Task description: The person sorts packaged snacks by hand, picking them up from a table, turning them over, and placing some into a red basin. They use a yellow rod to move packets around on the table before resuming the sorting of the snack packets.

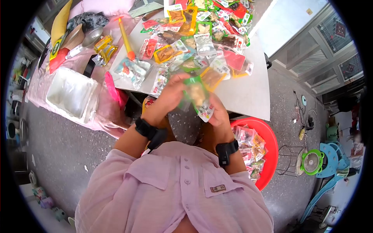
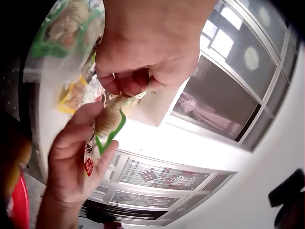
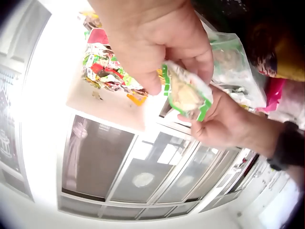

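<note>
Both hands hold a green-edged snack packet [image 1: 197, 93] with pale food pieces inside, tilted in front of the table edge. My left hand [image 1: 171, 93] pinches its upper left edge; curled fingers show in the left wrist view. My right hand [image 1: 220, 110] grips the lower right end by the white printed part, thumb and fingers on either side. In the right wrist view the packet [image 3: 186, 98] stands between the two hands. A clear bag [image 3: 233, 59] with a green-edged packet in it appears just beyond the left hand.
A heap of colourful snack packets [image 1: 217, 27] covers the far part of the white table [image 1: 248, 93]. At the lower right, a red basin [image 1: 272, 151] holds several packets. On the left stand a white foam box [image 1: 70, 93] and a yellow stick with an orange tip [image 1: 126, 39].
</note>
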A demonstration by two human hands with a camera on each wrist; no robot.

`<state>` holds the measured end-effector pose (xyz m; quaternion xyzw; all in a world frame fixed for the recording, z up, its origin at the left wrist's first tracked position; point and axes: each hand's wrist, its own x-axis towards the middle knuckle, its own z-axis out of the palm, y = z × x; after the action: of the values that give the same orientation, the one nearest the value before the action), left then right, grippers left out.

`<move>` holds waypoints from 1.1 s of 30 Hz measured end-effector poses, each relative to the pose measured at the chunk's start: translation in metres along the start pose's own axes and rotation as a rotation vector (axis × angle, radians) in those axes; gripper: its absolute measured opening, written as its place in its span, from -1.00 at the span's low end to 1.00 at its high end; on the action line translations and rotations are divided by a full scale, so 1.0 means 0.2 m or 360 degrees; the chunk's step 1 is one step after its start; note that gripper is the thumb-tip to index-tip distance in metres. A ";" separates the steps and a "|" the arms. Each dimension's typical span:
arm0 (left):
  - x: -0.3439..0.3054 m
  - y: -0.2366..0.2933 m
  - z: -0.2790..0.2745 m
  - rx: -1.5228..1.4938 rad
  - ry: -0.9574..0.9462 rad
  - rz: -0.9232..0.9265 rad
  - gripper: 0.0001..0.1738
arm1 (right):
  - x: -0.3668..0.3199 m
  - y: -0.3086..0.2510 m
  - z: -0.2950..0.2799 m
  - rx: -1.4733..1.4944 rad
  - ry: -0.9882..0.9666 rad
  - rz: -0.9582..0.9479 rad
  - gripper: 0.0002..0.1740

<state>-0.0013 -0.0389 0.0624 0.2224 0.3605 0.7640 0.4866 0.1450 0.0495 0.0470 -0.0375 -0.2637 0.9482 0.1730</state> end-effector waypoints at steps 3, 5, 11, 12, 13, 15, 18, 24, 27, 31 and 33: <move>-0.05 -0.11 -0.02 0.0356 0.0052 0.0085 -0.65 | -0.05 -0.04 -0.12 -0.0028 0.0074 0.0052 -0.43; -0.07 -0.17 -0.07 0.0824 0.0089 0.0187 -0.68 | -0.12 -0.04 -0.20 -0.0048 0.0391 -0.0002 -0.52; -0.12 -0.18 0.02 0.2669 0.0173 0.1220 -0.64 | -0.18 -0.11 -0.25 -0.0295 0.0935 -0.0363 -0.66; -0.12 -0.21 0.00 0.2741 0.0175 0.1194 -0.66 | -0.19 -0.12 -0.23 -0.0367 0.1032 -0.0415 -0.66; -0.10 -0.23 -0.01 0.2814 0.0177 0.1169 -0.67 | -0.19 -0.11 -0.22 -0.0396 0.1046 -0.0431 -0.67; -0.09 -0.27 -0.03 0.2839 0.0201 0.0958 -0.77 | -0.18 -0.09 -0.23 -0.0439 0.0998 -0.0380 -0.69; -0.07 -0.28 -0.07 0.2709 0.0246 0.0785 -0.89 | -0.15 -0.07 -0.20 -0.0487 0.0980 -0.0285 -0.71; -0.07 -0.25 -0.09 0.2540 0.0234 0.0873 -0.92 | -0.05 -0.08 -0.21 -0.0568 0.0796 0.0028 -0.70; -0.08 -0.25 -0.08 0.2553 0.0274 0.0795 -0.89 | 0.01 -0.10 -0.24 -0.0542 0.0684 0.0207 -0.70; -0.12 -0.21 -0.03 0.2514 0.0315 0.0904 -0.95 | 0.09 -0.11 -0.23 -0.0476 0.0511 0.0279 -0.68; -0.13 -0.20 -0.02 0.2538 0.0291 0.0947 -0.94 | 0.14 -0.09 -0.21 -0.0426 0.0407 0.0312 -0.67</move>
<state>0.0297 -0.0530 0.0291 0.5211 0.7547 0.3929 -0.0671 0.1313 0.0947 0.0200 -0.2057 -0.3584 0.9045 0.1056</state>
